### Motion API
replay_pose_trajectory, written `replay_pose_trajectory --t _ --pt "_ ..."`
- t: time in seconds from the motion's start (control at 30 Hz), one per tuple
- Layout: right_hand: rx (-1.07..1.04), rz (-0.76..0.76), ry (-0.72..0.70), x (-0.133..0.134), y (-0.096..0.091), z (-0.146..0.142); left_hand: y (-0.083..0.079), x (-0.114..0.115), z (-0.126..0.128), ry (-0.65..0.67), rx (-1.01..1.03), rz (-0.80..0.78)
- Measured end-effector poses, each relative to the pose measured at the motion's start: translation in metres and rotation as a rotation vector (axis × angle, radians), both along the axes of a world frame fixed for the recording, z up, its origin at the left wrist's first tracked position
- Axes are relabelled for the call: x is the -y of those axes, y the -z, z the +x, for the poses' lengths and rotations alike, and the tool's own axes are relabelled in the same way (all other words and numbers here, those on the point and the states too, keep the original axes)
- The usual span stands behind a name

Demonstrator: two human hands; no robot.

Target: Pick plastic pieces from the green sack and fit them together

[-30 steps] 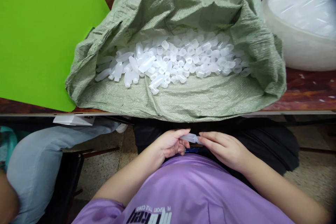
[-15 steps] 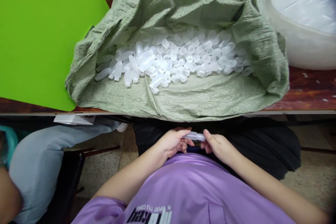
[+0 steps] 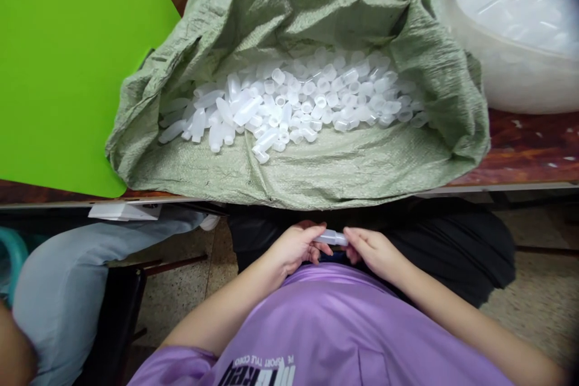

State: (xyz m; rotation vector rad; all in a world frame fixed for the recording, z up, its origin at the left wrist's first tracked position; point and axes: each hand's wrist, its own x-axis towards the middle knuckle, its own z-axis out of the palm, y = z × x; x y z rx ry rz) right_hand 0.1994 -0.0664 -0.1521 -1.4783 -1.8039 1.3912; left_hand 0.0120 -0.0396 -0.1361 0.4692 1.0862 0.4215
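Observation:
Above my lap, a small translucent plastic tube (image 3: 332, 237) lies sideways between my two hands. My left hand (image 3: 302, 247) is closed on its left part, thumb on top and fingers curled beneath. Around its right end my right hand (image 3: 368, 248) pinches with thumb and fingertips, and that end is hidden. Beyond my hands, a green woven sack (image 3: 344, 175) lies on the table with its mouth toward me. Inside it is a heap of whitish translucent plastic pieces (image 3: 275, 108), some long and tapered, some short and ring-like.
A bright green board (image 3: 67, 72) covers the table's left side. At the right stands a white tub (image 3: 506, 81) filled with clear plastic. Another person's leg in light jeans (image 3: 67, 283) is at my left, beside a black stool (image 3: 111, 313) and a teal basin (image 3: 17, 259).
My right hand has shifted slightly left and its fingers have closed further over the tube's right end. The left hand keeps its grip. The whole view has shifted a little.

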Motion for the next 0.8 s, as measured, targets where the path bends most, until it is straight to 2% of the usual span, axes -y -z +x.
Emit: replay_pose_trajectory --t 0.07,0.13,0.2,0.27,0.33,0.47,0.63,0.7,0.8 --pt "-0.008 -0.035 0.021 0.002 0.002 -0.001 0.001 0.001 -0.001 -0.001 0.008 -0.026" --pt "0.045 0.081 0.004 0.004 0.002 0.0 0.004 0.002 -0.003 -0.003 0.0 -0.049" --pt "0.139 0.23 -0.087 0.006 0.001 0.002 0.006 0.004 -0.004 0.016 -0.02 -0.077" --pt "0.177 0.273 -0.188 0.009 0.001 0.003 0.008 0.006 -0.004 0.047 -0.031 -0.101" --pt "0.084 0.165 -0.19 0.012 0.003 0.0 0.008 0.009 -0.003 0.067 -0.022 -0.124" --pt "-0.111 -0.05 -0.079 0.016 0.012 -0.011 0.004 0.012 -0.001 0.031 0.022 -0.186" --pt "-0.206 -0.248 0.047 0.009 0.021 -0.024 0.01 0.01 0.005 -0.126 0.004 -0.197" --pt "-0.219 -0.279 0.13 0.004 0.026 -0.024 0.015 0.004 0.011 -0.19 0.005 -0.174" --pt "-0.205 -0.288 0.248 -0.003 0.033 -0.018 0.021 -0.008 0.018 -0.363 0.012 -0.107"
